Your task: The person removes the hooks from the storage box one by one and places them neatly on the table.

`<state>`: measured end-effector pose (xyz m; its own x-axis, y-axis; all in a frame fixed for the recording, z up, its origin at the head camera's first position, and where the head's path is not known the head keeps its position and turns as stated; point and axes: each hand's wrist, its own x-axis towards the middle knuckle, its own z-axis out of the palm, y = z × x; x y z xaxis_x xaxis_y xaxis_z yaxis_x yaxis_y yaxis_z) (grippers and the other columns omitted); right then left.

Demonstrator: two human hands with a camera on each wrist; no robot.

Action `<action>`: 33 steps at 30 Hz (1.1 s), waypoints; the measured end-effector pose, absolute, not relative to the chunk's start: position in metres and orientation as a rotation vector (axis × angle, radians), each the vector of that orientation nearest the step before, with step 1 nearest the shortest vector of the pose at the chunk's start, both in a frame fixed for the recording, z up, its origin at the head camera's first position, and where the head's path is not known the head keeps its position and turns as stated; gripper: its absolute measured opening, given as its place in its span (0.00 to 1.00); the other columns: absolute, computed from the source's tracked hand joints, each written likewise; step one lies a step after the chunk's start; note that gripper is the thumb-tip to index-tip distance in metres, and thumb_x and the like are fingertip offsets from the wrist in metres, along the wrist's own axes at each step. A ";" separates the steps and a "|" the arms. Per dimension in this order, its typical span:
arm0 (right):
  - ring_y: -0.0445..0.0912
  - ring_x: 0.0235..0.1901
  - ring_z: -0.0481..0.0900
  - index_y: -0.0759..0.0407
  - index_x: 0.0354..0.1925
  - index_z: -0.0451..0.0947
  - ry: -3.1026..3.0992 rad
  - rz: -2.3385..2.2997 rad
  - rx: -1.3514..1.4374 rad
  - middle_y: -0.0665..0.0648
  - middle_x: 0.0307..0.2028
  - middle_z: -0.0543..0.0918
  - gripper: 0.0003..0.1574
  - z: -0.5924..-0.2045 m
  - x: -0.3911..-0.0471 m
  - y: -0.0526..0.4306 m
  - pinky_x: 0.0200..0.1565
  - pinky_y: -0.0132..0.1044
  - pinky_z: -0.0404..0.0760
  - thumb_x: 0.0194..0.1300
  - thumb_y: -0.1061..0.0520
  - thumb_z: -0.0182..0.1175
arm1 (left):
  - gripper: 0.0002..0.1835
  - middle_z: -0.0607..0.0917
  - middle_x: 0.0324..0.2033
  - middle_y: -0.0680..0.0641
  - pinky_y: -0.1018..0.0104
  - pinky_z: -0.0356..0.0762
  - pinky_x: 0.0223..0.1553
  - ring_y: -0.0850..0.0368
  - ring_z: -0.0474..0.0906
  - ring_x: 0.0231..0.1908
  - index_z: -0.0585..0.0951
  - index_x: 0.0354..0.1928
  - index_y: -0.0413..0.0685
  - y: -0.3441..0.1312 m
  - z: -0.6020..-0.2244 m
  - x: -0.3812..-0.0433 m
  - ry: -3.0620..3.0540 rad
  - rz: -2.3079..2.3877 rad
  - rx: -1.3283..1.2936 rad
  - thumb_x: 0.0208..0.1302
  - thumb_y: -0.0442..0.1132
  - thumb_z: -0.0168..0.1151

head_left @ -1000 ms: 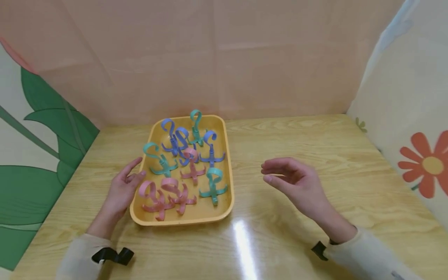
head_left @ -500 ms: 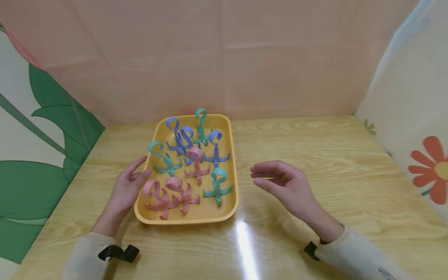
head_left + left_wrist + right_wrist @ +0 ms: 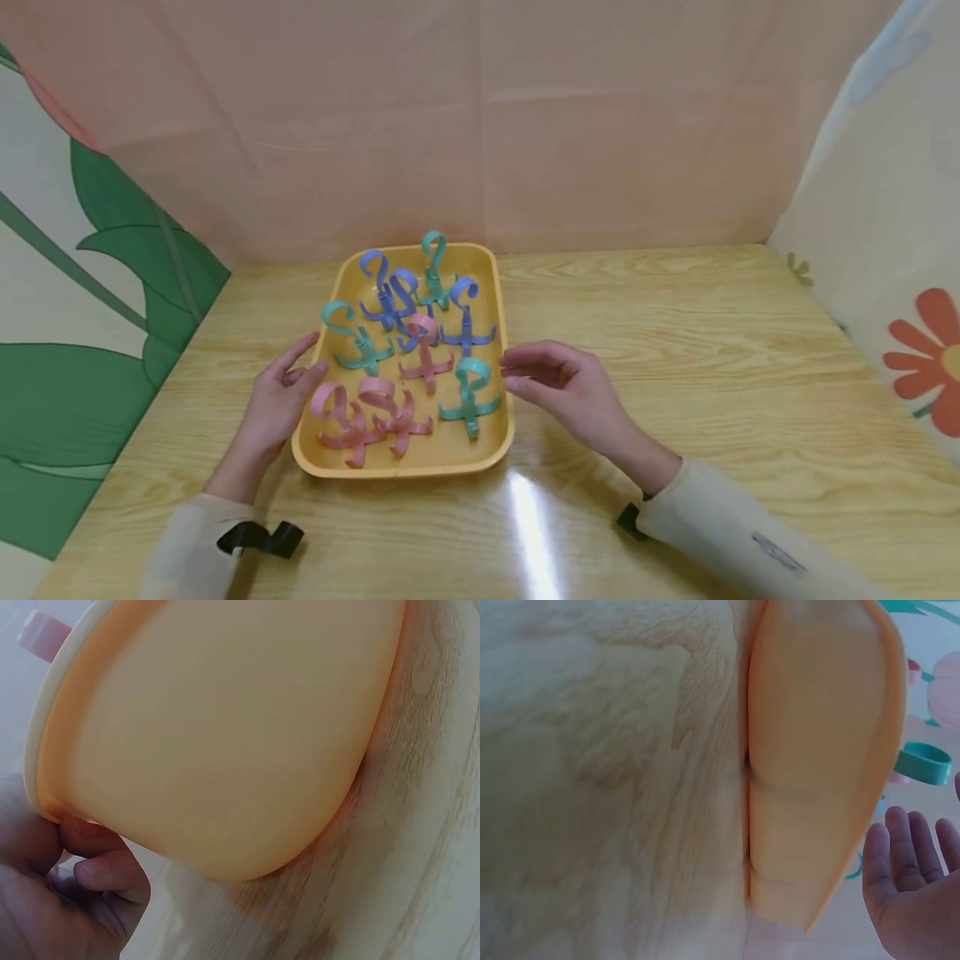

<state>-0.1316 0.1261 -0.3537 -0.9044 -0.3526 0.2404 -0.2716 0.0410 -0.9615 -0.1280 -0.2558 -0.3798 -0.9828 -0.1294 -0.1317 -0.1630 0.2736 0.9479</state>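
Note:
A yellow plastic tray (image 3: 408, 472) holds several plastic hooks, each with a curled top and splayed prongs. Among them are pink hooks (image 3: 401, 423), teal hooks (image 3: 470, 408) and blue hooks (image 3: 467, 329). My left hand (image 3: 277, 404) holds the tray's left rim between thumb and fingers; in the left wrist view, curled fingers (image 3: 109, 874) lie under the rim. At the right rim is my right hand (image 3: 570, 392), its fingers loosely bent and thumb apart. Nothing is between them. The right wrist view shows these fingers (image 3: 904, 851) beside the rim; I cannot tell whether they touch it.
The tray stands on a light wooden table (image 3: 675, 317). Behind it rises a pink cloth backdrop (image 3: 480, 125). Panels printed with green leaves (image 3: 52, 400) and a red flower (image 3: 930, 358) stand left and right. Black straps (image 3: 262, 539) hang at the wrists.
My right hand has moved left, from over the table to the tray's right rim. My left hand stays on the left rim. The whole view has shifted slightly.

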 end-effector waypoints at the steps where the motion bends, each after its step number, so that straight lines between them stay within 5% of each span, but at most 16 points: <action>1: 0.51 0.46 0.85 0.65 0.51 0.82 2.220 -2.029 -0.664 0.64 0.49 0.85 0.17 -0.354 -0.133 0.124 0.47 0.41 0.85 0.64 0.66 0.69 | 0.33 0.83 0.27 0.51 0.69 0.82 0.30 0.62 0.81 0.29 0.59 0.78 0.55 -0.256 -0.380 -0.128 2.481 1.856 -0.283 0.77 0.45 0.57; 10: 0.53 0.47 0.84 0.63 0.51 0.83 2.210 -2.023 -0.696 0.67 0.50 0.84 0.18 -0.356 -0.138 0.113 0.50 0.44 0.83 0.63 0.64 0.70 | 0.33 0.82 0.27 0.51 0.70 0.80 0.29 0.62 0.79 0.28 0.59 0.79 0.57 -0.256 -0.380 -0.129 2.498 1.828 -0.287 0.77 0.45 0.56; 15: 0.53 0.47 0.83 0.61 0.51 0.83 2.240 -1.988 -0.728 0.58 0.49 0.86 0.17 -0.355 -0.139 0.110 0.51 0.50 0.83 0.64 0.63 0.70 | 0.33 0.83 0.28 0.51 0.70 0.80 0.29 0.62 0.80 0.28 0.59 0.79 0.57 -0.256 -0.380 -0.129 2.496 1.830 -0.284 0.77 0.45 0.56; 33: 0.48 0.44 0.86 0.60 0.46 0.88 2.282 -1.928 -0.709 0.53 0.42 0.89 0.13 -0.355 -0.137 0.103 0.45 0.41 0.86 0.62 0.62 0.72 | 0.34 0.85 0.31 0.50 0.68 0.83 0.32 0.61 0.82 0.31 0.59 0.79 0.56 -0.257 -0.379 -0.128 2.482 1.846 -0.270 0.76 0.47 0.57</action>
<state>-0.1367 0.1029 -0.3547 -0.8909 -0.3875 0.2372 -0.2985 0.1057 -0.9485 -0.1279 -0.2568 -0.3788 -0.9842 -0.1173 -0.1328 -0.1609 0.2783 0.9469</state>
